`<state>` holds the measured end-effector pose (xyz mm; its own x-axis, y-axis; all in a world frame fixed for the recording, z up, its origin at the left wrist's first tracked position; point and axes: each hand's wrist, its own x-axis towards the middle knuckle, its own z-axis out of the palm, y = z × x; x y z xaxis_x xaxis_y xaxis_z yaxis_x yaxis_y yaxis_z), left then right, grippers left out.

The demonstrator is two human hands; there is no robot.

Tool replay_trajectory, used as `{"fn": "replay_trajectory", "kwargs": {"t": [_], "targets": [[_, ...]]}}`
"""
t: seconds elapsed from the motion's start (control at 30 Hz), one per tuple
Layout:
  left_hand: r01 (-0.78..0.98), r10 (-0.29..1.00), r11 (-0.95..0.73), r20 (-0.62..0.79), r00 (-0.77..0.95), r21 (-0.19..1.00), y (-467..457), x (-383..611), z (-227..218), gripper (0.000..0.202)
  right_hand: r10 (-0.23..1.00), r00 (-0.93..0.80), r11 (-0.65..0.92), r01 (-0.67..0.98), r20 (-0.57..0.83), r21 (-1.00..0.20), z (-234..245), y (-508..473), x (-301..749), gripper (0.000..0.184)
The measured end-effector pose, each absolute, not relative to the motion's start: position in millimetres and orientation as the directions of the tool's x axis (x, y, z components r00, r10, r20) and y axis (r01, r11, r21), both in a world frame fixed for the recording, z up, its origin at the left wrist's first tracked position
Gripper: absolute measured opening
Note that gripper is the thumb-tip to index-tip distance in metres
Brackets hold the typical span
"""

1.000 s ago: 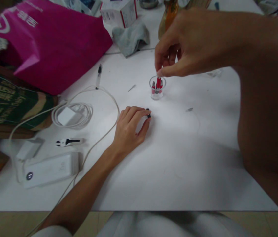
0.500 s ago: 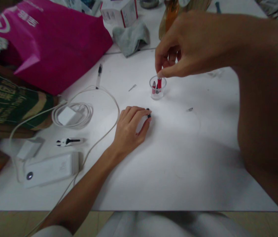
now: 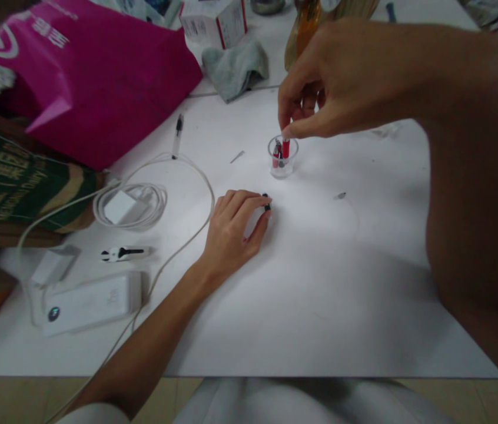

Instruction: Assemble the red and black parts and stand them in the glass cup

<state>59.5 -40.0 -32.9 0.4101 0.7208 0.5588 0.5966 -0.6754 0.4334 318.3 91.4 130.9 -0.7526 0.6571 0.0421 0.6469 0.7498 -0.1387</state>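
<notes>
Above a clear cup (image 3: 282, 168), right fingers (image 3: 295, 109) clamp a red tube (image 3: 285, 148), left fingers (image 3: 249, 203) a black bit (image 3: 266, 203)

Smooth clear cup (image 3: 282, 168), glossy magenta plastic bag (image 3: 99, 88), soft grey cloth (image 3: 234, 70), matt white board (image 3: 319, 306)

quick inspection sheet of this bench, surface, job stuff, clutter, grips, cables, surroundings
surface: white sheet, small grey scrap on it
job's things: clear cup holding red-and-black tubes
clutter: magenta bag, grey cloth, white box
grips: right hand pinches red tube in the cup; left hand holds black piece on the sheet
cables: white cable coil beside white power brick
surroundings: tiled floor below the table edge
</notes>
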Motion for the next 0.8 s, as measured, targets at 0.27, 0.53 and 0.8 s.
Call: {"fn": "replay_trajectory", "kwargs": {"t": [0.27, 0.53, 0.8], "targets": [[0.599, 0.721, -0.676, 0.557, 0.414, 0.429, -40.3, 58.6, -33.9, 0.017, 0.694, -0.72, 0.712, 0.687, -0.003, -0.145, 129.3, 92.0, 316.0, 0.023], [0.612, 0.725, -0.671, 0.543, 0.424, 0.419, -40.4, 56.9, -35.9, 0.016, 0.694, -0.72, 0.706, 0.685, -0.021, -0.179, 123.3, 92.1, 310.8, 0.022], [0.618, 0.729, -0.667, 0.536, 0.425, 0.417, -41.0, 56.8, -36.4, 0.016, 0.705, -0.706, 0.683, 0.7, -0.062, -0.208, 122.2, 92.5, 311.1, 0.02]]}}
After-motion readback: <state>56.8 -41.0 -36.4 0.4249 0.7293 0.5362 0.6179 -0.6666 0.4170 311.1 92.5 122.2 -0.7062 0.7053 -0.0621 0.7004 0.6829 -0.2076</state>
